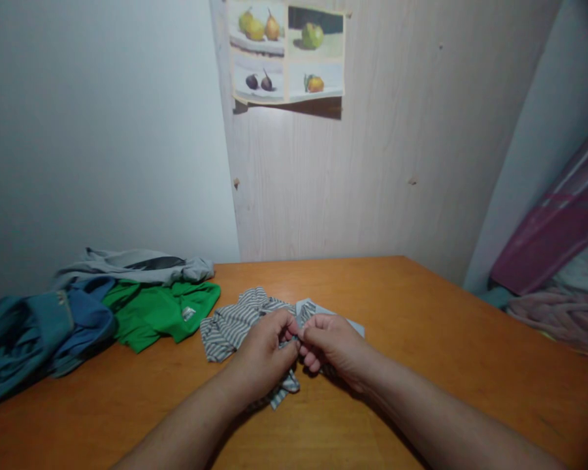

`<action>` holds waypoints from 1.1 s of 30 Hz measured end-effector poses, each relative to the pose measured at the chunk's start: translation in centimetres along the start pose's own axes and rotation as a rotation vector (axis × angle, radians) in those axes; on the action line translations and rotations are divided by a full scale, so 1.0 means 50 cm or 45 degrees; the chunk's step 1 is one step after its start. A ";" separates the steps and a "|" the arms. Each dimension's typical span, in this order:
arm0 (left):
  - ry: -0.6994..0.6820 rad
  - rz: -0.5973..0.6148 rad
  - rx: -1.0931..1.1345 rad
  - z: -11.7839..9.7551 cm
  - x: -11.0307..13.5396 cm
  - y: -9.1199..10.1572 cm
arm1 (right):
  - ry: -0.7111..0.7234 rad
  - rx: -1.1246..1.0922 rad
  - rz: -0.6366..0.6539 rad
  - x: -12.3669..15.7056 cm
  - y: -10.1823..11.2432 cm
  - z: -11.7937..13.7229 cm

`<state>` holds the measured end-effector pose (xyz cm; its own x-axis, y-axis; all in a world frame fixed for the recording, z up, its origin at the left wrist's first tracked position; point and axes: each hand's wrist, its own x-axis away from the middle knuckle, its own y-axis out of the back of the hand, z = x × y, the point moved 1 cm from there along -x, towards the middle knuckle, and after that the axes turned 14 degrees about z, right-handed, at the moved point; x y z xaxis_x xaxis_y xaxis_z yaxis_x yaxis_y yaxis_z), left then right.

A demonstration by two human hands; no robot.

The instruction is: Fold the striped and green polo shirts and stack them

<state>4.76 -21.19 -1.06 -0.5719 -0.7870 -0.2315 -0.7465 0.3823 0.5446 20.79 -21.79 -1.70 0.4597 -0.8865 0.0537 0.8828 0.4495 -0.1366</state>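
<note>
A small grey-and-white striped garment point(232, 323) lies crumpled on the orange wooden table point(421, 339), near its middle. My left hand point(264, 352) and my right hand point(330, 343) meet over its right part. Both hands are closed, each pinching a fold of the striped cloth between thumb and fingers, knuckles almost touching. Part of the garment is hidden under my hands, and a corner of it sticks out below my left wrist.
At the table's left lies a pile of clothes: a green shirt point(159, 313), a grey garment point(137, 264) behind it and blue ones point(34, 333) at the edge. A wooden panel with a fruit picture point(287, 52) stands behind. Pink bedding point(558, 241) is at right.
</note>
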 end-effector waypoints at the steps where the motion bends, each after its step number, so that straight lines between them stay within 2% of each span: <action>1: 0.000 0.001 0.008 0.000 0.000 0.000 | -0.004 0.004 -0.007 0.000 0.000 0.000; 7: -0.007 -0.002 0.104 -0.007 -0.001 0.012 | -0.004 -0.047 -0.044 -0.004 0.011 -0.001; 16: 0.061 -0.261 0.190 0.033 -0.007 0.068 | 0.141 -0.047 -0.208 -0.003 0.036 0.013; 20: 0.118 -0.350 -0.163 0.034 -0.002 0.105 | 0.188 -0.114 -0.303 -0.004 0.048 0.023; 25: 0.307 -0.438 -0.665 0.013 0.010 0.146 | 0.264 -0.226 -0.367 0.000 0.057 0.033; 29: 0.391 -0.572 -0.858 0.014 0.018 0.179 | 0.309 -0.376 -0.396 0.003 0.070 0.039; 33: 0.417 -0.683 -0.921 0.032 0.023 0.213 | 0.373 -0.519 -0.431 0.004 0.093 0.048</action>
<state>-4.40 -17.26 3.16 -0.0093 -0.9086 -0.4176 -0.4280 -0.3738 0.8229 25.24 -19.61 0.03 0.0630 -0.9923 -0.1065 0.8404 0.1103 -0.5306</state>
